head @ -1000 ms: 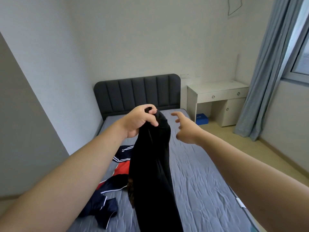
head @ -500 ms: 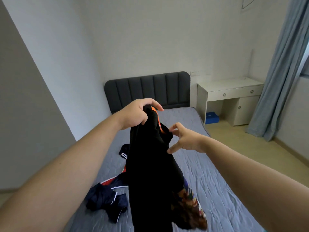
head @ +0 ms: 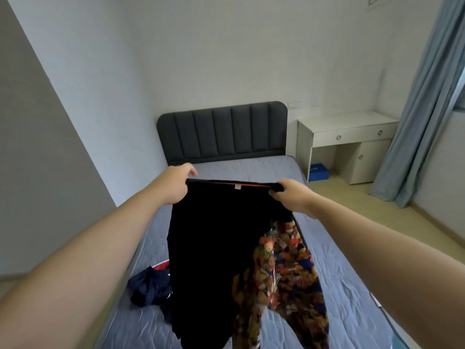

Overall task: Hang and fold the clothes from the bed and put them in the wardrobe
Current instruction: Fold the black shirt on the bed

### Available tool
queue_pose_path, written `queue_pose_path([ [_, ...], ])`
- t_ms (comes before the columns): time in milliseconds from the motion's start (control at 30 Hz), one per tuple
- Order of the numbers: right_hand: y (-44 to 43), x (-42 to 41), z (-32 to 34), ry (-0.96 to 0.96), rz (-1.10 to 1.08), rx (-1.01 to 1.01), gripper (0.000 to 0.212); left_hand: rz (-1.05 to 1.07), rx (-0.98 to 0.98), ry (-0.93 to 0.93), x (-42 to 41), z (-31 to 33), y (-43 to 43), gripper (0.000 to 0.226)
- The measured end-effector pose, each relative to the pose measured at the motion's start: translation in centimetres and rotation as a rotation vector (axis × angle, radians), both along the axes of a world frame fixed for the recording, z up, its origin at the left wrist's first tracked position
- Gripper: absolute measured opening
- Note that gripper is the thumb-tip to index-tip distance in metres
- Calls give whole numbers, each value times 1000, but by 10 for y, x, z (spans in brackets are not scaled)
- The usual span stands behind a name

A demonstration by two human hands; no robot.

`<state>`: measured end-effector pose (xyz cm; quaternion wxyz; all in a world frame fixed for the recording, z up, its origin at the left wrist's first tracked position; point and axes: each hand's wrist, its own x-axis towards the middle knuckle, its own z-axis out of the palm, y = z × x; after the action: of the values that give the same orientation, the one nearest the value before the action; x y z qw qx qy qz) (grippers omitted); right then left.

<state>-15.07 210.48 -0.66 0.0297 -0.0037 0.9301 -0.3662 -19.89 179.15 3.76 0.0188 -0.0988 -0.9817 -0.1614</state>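
Observation:
A black garment point(head: 211, 248) with an orange inner trim and a white label hangs stretched between my hands above the bed point(head: 334, 268). My left hand point(head: 173, 185) grips its top edge on the left, and my right hand point(head: 289, 195) grips the same edge on the right. A colourful printed part point(head: 289, 270) of the garment hangs at its lower right. A dark navy garment point(head: 151, 288) with red and white stripes lies crumpled on the bed at the left, partly hidden behind the black one.
The bed has a grey quilted cover and a dark padded headboard point(head: 221, 132). A white desk point(head: 347, 137) with drawers stands right of the bed, with a blue box point(head: 319, 172) under it. Blue curtains point(head: 425, 102) hang at the right. A wall runs along the bed's left side.
My right hand has taken hold of the black garment's top edge and pulled it to the right. The garment now hangs spread wide between both hands.

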Motion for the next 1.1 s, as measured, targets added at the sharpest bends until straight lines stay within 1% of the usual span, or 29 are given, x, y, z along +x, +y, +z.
queue_pose_path([
  [67,0,-2,7,115,-24,207,29,105,-41,25,3,-16,-4,32],
  [100,-2,0,10,131,-34,308,31,147,-62,24,4,-22,-5,27],
  [133,-4,1,11,134,-35,373,32,176,-51,9,5,-28,-5,26],
  [167,-5,3,12,112,-24,365,32,195,-2,-25,5,-34,-6,26],
  [200,-6,4,12,78,-18,279,30,210,99,-73,6,-41,-5,26],
  [233,-6,6,10,31,-28,150,27,222,210,-115,5,-48,-5,25],
  [300,-4,11,5,-3,-97,-58,22,232,352,-170,7,-58,-2,20],
  [400,5,11,-13,0,-177,-212,21,177,408,-244,9,-73,6,17],
  [467,11,11,-26,-3,-208,-276,22,142,432,-289,6,-85,10,11],
  [500,14,12,-30,14,-207,-256,20,141,446,-313,3,-93,11,7],
  [567,22,14,-39,78,-162,-116,17,174,524,-378,-3,-107,13,9],
  [600,28,16,-43,90,-113,-48,22,192,610,-425,-4,-113,16,11],
  [633,35,18,-46,52,-55,35,30,207,704,-475,-5,-119,19,11],
  [700,50,22,-56,-26,57,311,44,224,783,-515,-4,-129,26,12],
  [733,57,23,-63,-32,74,456,42,211,752,-495,-5,-136,29,15],
  [767,63,24,-70,-19,43,554,35,186,709,-458,-6,-143,34,21],
  [800,69,26,-76,15,-10,596,28,137,633,-407,-6,-147,37,34],
  [867,80,27,-88,113,-138,577,19,-8,449,-294,-5,-152,45,76],
  [900,86,26,-92,155,-199,537,15,-83,338,-259,-7,-153,49,84],
  [933,90,26,-95,189,-251,489,11,-132,215,-235,-4,-149,56,81],
  [1000,98,25,-96,198,-322,394,9,-175,-2,-162,-7,-142,67,65],
  [1067,106,21,-89,167,-317,338,12,-93,-142,-87,-10,-131,81,49],
  [1100,112,19,-84,153,-286,344,14,-58,-197,-32,-13,-125,88,39],
])
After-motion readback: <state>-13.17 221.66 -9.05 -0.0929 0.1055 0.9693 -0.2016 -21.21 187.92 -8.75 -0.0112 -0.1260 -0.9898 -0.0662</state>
